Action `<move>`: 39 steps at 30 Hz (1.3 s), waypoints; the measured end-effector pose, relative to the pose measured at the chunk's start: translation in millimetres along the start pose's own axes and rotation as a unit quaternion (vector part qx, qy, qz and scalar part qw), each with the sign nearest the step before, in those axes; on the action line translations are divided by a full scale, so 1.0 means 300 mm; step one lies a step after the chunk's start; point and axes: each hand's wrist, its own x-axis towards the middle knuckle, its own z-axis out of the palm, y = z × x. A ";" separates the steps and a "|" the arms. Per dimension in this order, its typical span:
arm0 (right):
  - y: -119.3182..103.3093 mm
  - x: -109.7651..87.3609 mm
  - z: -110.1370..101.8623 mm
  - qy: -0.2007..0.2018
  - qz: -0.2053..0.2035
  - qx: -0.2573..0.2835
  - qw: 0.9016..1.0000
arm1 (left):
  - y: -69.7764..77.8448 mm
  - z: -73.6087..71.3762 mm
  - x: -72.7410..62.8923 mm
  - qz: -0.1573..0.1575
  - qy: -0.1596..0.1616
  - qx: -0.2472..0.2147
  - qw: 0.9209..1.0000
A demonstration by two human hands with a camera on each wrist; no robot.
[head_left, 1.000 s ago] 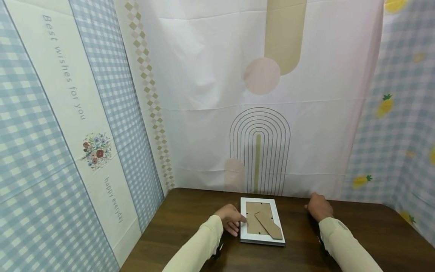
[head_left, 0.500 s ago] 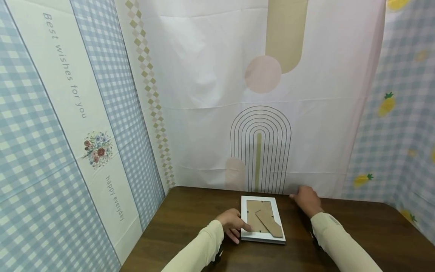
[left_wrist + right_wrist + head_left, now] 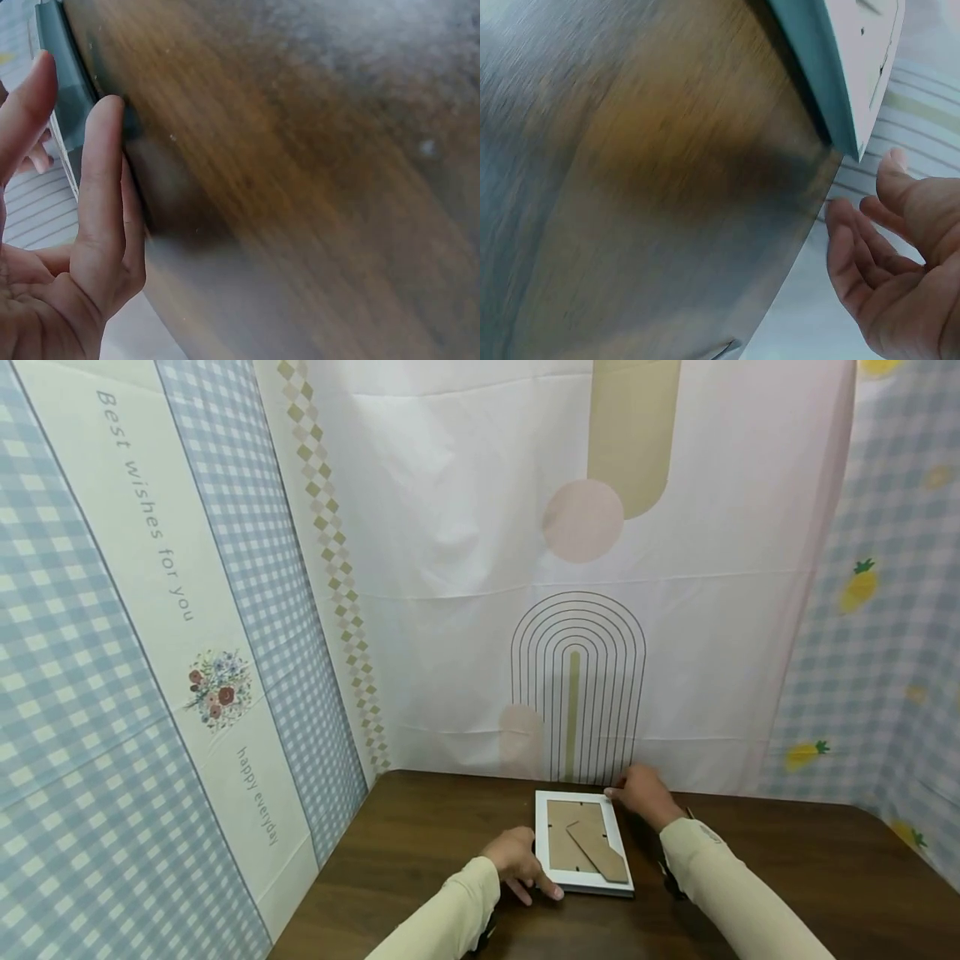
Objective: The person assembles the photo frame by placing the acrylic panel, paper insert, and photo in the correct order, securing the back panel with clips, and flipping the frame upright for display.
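A white picture frame point(image 3: 562, 843) lies face down on the table, its brown backing board and slanted easel leg point(image 3: 600, 856) facing up. At its near left corner is my left hand point(image 3: 516, 858); the thumb reaches the near edge and the other fingers lie along the left side. In the left wrist view, fairly straight fingertips point(image 3: 105, 120) meet the frame's dark-looking side point(image 3: 67, 82). My right hand point(image 3: 647, 795) is at the far right corner. The right wrist view has its loosely bent fingers point(image 3: 841, 240) and thumb just off that corner of the frame point(image 3: 821, 75).
The dark brown wooden table point(image 3: 427, 835) ends at a printed white cloth point(image 3: 450, 677) hanging behind it. Blue checked cloths hang on both sides, the left cloth point(image 3: 112, 693) carrying writing and flowers.
My right hand has moved left along the back of the table to the frame's far corner. My left hand has slid down toward the near left corner. The frame stays in place.
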 end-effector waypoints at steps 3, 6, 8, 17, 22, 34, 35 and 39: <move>-0.122 -0.067 -0.042 -0.016 0.003 0.012 1.000 | -0.005 0.005 -0.003 0.006 0.004 0.008 1.000; -0.221 -0.127 -0.076 -0.028 0.023 0.028 0.999 | -0.007 0.006 -0.004 0.012 0.006 0.008 1.000; -0.251 -0.146 -0.081 -0.033 0.042 0.035 0.998 | -0.007 0.006 -0.003 0.016 0.007 0.007 1.000; -0.260 -0.161 -0.061 -0.039 0.064 0.058 0.995 | 0.000 0.012 -0.002 0.021 0.008 0.011 1.000; -0.256 -0.163 -0.058 -0.033 0.062 0.080 0.994 | -0.003 0.009 -0.006 0.024 0.019 0.010 0.999; -0.262 -0.170 -0.043 -0.033 0.086 0.081 0.993 | -0.018 -0.003 0.014 0.028 0.019 0.032 0.999; -0.262 -0.171 -0.040 -0.030 0.087 0.078 0.993 | -0.019 -0.003 0.014 0.028 0.018 0.032 0.999; -0.263 -0.173 -0.036 -0.022 0.088 0.067 0.994 | -0.017 -0.002 0.011 0.024 0.018 0.031 0.999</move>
